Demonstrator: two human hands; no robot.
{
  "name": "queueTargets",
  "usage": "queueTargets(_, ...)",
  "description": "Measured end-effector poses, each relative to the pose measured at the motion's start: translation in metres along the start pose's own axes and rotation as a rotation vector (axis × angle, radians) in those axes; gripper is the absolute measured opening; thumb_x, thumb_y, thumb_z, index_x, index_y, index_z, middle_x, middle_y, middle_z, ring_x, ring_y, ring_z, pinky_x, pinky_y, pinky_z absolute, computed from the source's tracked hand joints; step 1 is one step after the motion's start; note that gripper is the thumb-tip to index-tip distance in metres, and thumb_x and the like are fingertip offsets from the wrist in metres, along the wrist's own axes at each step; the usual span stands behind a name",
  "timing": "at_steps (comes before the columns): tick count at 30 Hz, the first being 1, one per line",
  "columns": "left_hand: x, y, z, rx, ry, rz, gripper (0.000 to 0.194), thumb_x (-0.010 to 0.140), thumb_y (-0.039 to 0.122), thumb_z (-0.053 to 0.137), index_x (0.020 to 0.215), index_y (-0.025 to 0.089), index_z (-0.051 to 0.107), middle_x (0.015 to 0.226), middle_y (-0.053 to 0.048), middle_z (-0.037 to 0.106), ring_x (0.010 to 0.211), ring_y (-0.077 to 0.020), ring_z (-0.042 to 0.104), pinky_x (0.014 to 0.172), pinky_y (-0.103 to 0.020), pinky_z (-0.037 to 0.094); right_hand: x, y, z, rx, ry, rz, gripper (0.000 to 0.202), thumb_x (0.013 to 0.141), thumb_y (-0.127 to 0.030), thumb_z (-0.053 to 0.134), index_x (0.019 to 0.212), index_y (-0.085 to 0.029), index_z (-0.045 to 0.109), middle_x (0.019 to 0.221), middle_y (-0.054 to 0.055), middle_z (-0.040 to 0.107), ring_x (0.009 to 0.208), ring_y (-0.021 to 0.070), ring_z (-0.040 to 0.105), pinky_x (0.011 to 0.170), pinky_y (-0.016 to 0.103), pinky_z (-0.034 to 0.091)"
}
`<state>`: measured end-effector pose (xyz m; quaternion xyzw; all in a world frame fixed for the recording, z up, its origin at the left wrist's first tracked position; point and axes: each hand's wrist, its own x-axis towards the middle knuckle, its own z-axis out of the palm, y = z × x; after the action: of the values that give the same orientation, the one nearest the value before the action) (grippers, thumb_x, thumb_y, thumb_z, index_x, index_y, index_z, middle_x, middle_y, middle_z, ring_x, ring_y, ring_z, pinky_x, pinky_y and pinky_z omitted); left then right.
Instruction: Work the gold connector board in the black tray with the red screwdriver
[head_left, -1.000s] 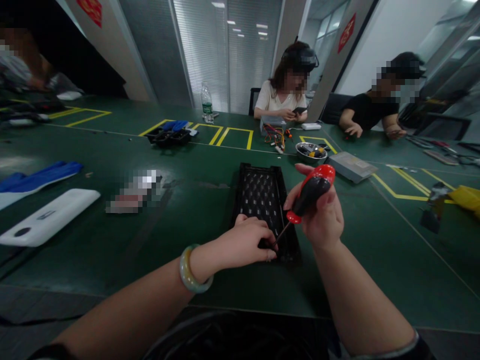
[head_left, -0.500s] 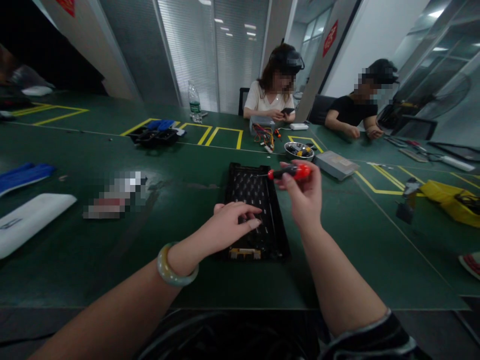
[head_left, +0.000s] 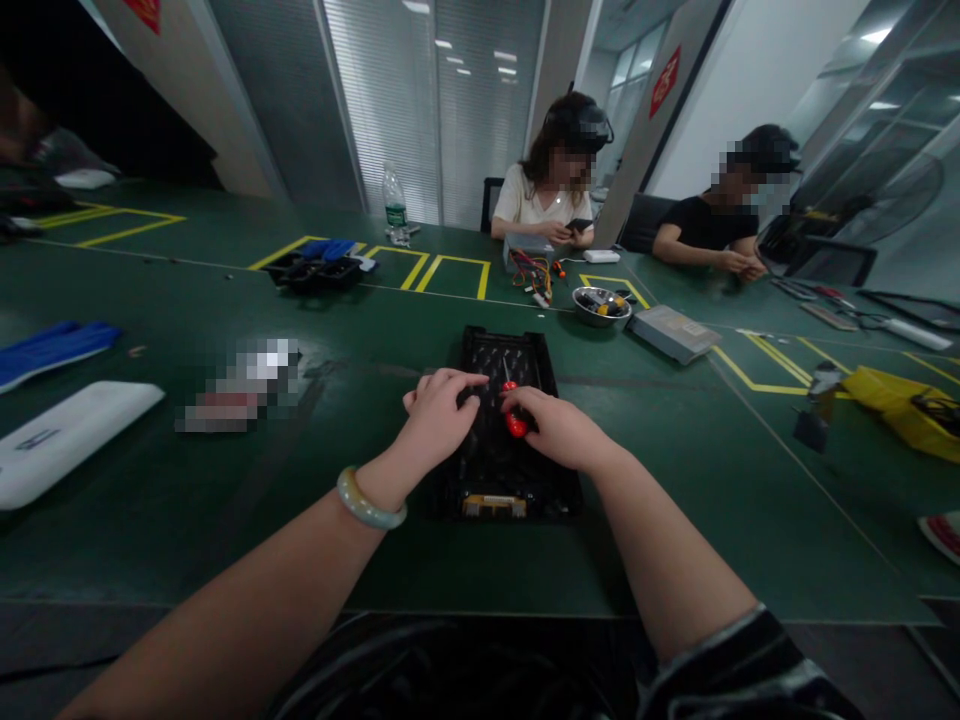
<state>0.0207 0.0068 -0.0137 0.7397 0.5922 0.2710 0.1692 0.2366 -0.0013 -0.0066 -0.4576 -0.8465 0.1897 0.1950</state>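
Observation:
On the green table in front of me lies a black perforated metal panel (head_left: 501,470), perhaps part of a computer case, with a yellowish strip of connectors at its near end. My right hand (head_left: 559,425) is closed round the red and black handle of a screwdriver (head_left: 515,420), low over the panel. The screwdriver's thin shaft points away from me. Over the panel's left side is my left hand (head_left: 442,415), its index finger stretched out and thumb apart; nothing shows between them. Whether its fingertips touch the panel I cannot tell.
Ahead stand a metal bowl (head_left: 600,310) of tools, a grey metal box (head_left: 673,332) and a power supply with coloured wires (head_left: 531,262). At left lie a white case (head_left: 75,440) and blue gloves (head_left: 56,350). Two people sit across the table.
My right hand has come down and left with the screwdriver, from above the panel's right edge to over its middle. My left hand has moved slightly away from me and left.

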Motion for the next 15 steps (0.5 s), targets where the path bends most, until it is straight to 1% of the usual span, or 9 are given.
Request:
queueTargets(3,0.004,-0.008,0.009,0.024,0.026,-0.037,0.038,0.093,0.030,0.053,0.129,0.034,0.065,0.139,-0.005,0.057,0.132,-0.0321,0.047,0.108,-0.053,0.039,-0.001,0.000,0.000,-0.052,-0.057,-0.003,0.058,0.073,0.002,0.048,0.122,-0.025,0.063,0.145,0.004,0.060,0.132,0.0239,0.060,0.113,0.044,0.047)
queueTargets(5,0.008,-0.013,0.015,0.032,0.043,-0.062,0.046,0.092,0.031,0.054,0.138,0.030,0.058,0.147,-0.008,0.051,0.138,-0.0329,0.044,0.112,-0.052,0.038,-0.001,-0.001,0.000,-0.077,-0.085,-0.014,0.062,0.075,0.003,0.046,0.128,-0.027,0.062,0.150,0.002,0.056,0.137,0.0227,0.056,0.117,0.044,0.044)
queueTargets(7,0.012,-0.019,0.021,0.030,0.050,-0.085,0.059,0.092,0.031,0.053,0.150,0.021,0.045,0.156,-0.012,0.043,0.145,-0.0329,0.039,0.118,-0.050,0.035,-0.001,-0.002,0.000,-0.098,-0.107,-0.024,0.066,0.077,0.002,0.044,0.132,-0.029,0.061,0.153,0.000,0.053,0.139,0.0209,0.054,0.119,0.042,0.043)
queueTargets(9,0.016,-0.023,0.025,0.004,0.026,-0.105,0.070,0.093,0.030,0.052,0.157,0.011,0.030,0.162,-0.017,0.035,0.150,-0.0319,0.034,0.123,-0.046,0.030,-0.001,-0.004,-0.002,-0.119,-0.102,-0.020,0.066,0.080,0.001,0.043,0.136,-0.030,0.060,0.155,-0.001,0.051,0.140,0.0211,0.054,0.120,0.042,0.043)
queueTargets(10,0.017,-0.026,0.027,-0.011,0.002,-0.112,0.074,0.094,0.031,0.050,0.159,0.008,0.024,0.163,-0.019,0.033,0.151,-0.0313,0.033,0.124,-0.045,0.028,-0.002,-0.006,-0.004,-0.130,-0.088,-0.010,0.064,0.082,-0.001,0.044,0.138,-0.029,0.059,0.156,0.001,0.049,0.140,0.0226,0.053,0.121,0.045,0.042)
queueTargets(12,0.019,-0.029,0.030,-0.030,-0.048,-0.126,0.077,0.096,0.032,0.049,0.161,0.005,0.016,0.163,-0.021,0.033,0.151,-0.0308,0.034,0.123,-0.043,0.030,-0.004,-0.010,-0.010,-0.168,-0.021,0.035,0.059,0.086,-0.007,0.047,0.142,-0.027,0.056,0.159,0.005,0.045,0.143,0.0271,0.050,0.123,0.051,0.037)
queueTargets(14,0.020,-0.032,0.031,-0.024,-0.087,-0.138,0.080,0.096,0.034,0.049,0.161,0.005,0.013,0.161,-0.022,0.036,0.149,-0.0320,0.038,0.121,-0.044,0.033,-0.008,-0.014,-0.017,-0.219,0.080,0.111,0.058,0.089,-0.016,0.054,0.146,-0.024,0.051,0.158,0.010,0.045,0.144,0.0314,0.047,0.123,0.056,0.034)
queueTargets(15,0.021,-0.034,0.032,-0.016,-0.100,-0.143,0.081,0.095,0.035,0.049,0.162,0.005,0.013,0.160,-0.023,0.038,0.148,-0.0330,0.039,0.120,-0.045,0.034,-0.011,-0.016,-0.021,-0.240,0.125,0.160,0.060,0.089,-0.021,0.058,0.148,-0.023,0.047,0.156,0.012,0.046,0.144,0.0332,0.046,0.122,0.057,0.035)
